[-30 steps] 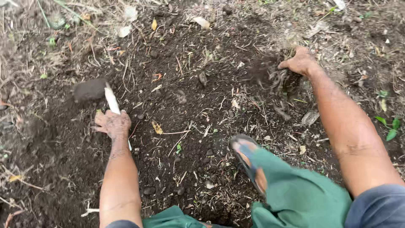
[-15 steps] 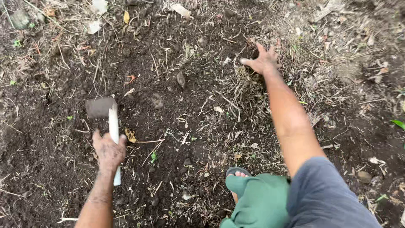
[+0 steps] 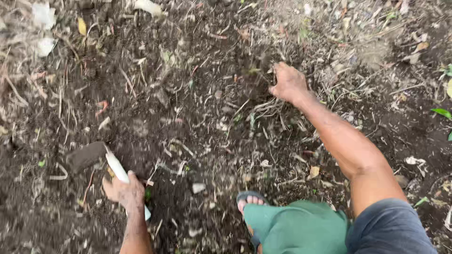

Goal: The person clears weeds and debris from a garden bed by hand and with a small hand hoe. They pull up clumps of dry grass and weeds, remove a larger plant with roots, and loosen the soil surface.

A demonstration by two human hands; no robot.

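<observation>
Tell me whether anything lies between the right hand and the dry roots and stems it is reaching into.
Nothing visible does. The right hand is already down on the tangle of dry roots and stems on the dark soil. The left hand holds the white-handled hoe well off to the side.

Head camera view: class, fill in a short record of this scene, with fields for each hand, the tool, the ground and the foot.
left hand: left hand gripping the white handle
tool: small hoe with white handle and dark soil-caked blade, blade resting on the soil
right hand: right hand closed among dry roots and stems
ground: dark loose soil with dead leaves and twigs
foot: sandalled foot beside green trouser leg
</observation>
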